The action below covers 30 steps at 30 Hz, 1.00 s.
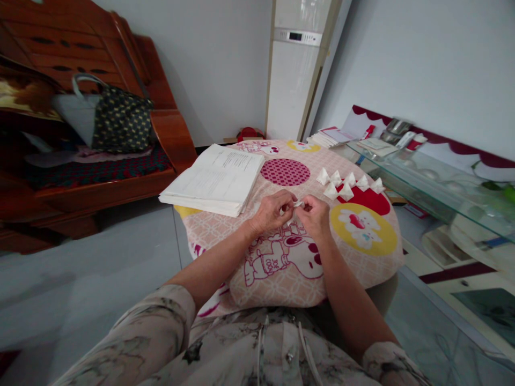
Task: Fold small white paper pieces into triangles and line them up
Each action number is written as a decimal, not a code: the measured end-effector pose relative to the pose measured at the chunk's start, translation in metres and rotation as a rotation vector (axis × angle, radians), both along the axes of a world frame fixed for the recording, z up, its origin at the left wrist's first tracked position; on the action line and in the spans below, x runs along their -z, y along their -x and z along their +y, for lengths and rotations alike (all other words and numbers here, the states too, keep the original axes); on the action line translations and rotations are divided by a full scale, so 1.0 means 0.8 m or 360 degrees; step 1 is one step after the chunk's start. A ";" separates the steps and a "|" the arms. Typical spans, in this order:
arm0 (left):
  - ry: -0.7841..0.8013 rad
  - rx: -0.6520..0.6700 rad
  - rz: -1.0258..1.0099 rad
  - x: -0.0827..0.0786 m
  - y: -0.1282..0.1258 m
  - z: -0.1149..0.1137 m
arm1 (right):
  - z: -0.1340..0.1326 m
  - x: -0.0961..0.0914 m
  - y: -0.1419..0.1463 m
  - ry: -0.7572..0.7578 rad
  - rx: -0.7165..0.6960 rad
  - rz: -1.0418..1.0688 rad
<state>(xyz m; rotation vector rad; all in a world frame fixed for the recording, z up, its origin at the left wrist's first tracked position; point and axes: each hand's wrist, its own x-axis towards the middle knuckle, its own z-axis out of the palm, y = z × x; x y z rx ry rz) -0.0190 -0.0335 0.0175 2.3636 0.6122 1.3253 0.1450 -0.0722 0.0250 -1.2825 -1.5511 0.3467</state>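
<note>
Both of my hands meet above the near middle of the cloth-covered table (289,292). Between them is a small piece of folded white paper (298,203), partly covered by my fingers. My left hand (273,210) pinches its left side with thumb and fingertips. On the other side my right hand (314,214) grips it with closed fingers. Beyond my right hand stand several small pointed folded paper shapes (346,191), in two rough rows. To the left of my hands lies a thick stack of printed paper sheets (217,179).
A glass shelf (434,187) carrying metal cups and small items borders the table on the right. A pile of booklets (332,136) sits at the back right. On the left is a wooden bench (161,134) with bags (123,120). A tall white air conditioner (295,80) stands behind.
</note>
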 end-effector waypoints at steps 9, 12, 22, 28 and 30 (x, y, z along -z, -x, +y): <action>0.0401 0.0025 -0.0086 -0.002 0.004 0.001 | 0.000 0.003 -0.004 0.0015 -0.0099 0.0048; 0.0446 0.0041 -0.0044 -0.003 0.003 0.004 | -0.002 0.002 -0.004 -0.0040 -0.0100 0.0044; 0.0684 0.0186 -0.0140 0.000 0.009 0.017 | -0.005 -0.003 -0.017 0.0134 -0.0346 0.0143; 0.0676 0.0217 -0.0102 0.000 0.013 0.020 | -0.005 -0.003 -0.021 0.0296 -0.0505 0.0201; 0.0655 0.0216 -0.0059 -0.001 0.014 0.020 | -0.004 0.000 -0.023 0.0375 -0.0558 0.0178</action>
